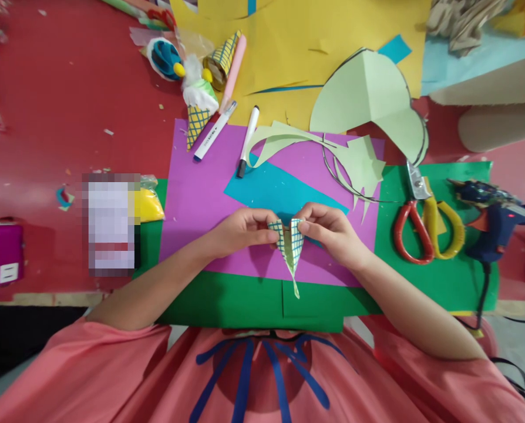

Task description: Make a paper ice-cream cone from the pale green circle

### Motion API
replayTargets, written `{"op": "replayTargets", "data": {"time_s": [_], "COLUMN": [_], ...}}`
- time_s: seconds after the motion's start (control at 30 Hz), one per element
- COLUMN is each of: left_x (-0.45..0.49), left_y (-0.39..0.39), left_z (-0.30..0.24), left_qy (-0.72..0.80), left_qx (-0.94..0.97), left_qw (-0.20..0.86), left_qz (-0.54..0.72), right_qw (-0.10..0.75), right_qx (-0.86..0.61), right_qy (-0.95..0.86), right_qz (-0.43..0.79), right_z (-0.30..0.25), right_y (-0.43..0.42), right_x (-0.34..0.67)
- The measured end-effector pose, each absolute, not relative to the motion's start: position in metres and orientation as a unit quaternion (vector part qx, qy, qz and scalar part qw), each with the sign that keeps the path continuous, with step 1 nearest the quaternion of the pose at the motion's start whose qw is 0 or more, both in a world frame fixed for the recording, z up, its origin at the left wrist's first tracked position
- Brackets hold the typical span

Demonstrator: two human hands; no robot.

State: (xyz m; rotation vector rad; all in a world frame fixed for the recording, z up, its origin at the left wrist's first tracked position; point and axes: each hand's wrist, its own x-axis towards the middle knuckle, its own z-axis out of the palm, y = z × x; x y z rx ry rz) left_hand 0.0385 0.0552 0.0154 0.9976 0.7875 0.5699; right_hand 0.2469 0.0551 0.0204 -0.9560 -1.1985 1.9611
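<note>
Between both hands is a small pale green paper cone [296,244] with a blue grid pattern, its pointed end toward me and its front gaping along a slit. My left hand [254,228] pinches its left upper edge between thumb and fingers. On the opposite edge, my right hand [324,228] grips in the same way. Beneath the hands lie a blue paper strip [271,187] and a purple sheet [192,194]. Beyond them sit a white marker [248,141], another marker with a blue tip [215,131] and curved green paper scraps [284,138].
Scissors [414,232] with red and yellow handles and a blue glue gun [500,226] lie at the right. Finished paper ice-cream cones [198,120] stand far left of centre. A folded green paper shape [368,94] rests on yellow sheets [284,53]. A yellow packet [150,204] is at left.
</note>
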Motion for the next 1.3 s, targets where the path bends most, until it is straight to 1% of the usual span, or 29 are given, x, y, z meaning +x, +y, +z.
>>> {"op": "replayTargets", "data": {"time_s": [0.53, 1.07, 1.3], "left_x": [0.0441, 0.0453, 0.0463], "left_y": [0.0525, 0.0488, 0.0502], "left_z": [0.0179, 0.0194, 0.02], "left_qy": [0.422, 0.459, 0.436], "left_qx": [0.51, 0.499, 0.483], "left_qw": [0.714, 0.705, 0.721], "left_qz": [0.227, 0.208, 0.239], "right_qw": [0.317, 0.309, 0.309], "right_qx": [-0.412, -0.421, -0.417], "right_qy": [-0.545, -0.558, -0.556], "right_qz": [0.658, 0.645, 0.649], "right_z": [0.0205, 0.0206, 0.0188], "right_y": [0.0493, 0.0482, 0.0476], "right_x": [0.2407, 0.238, 0.2387]}}
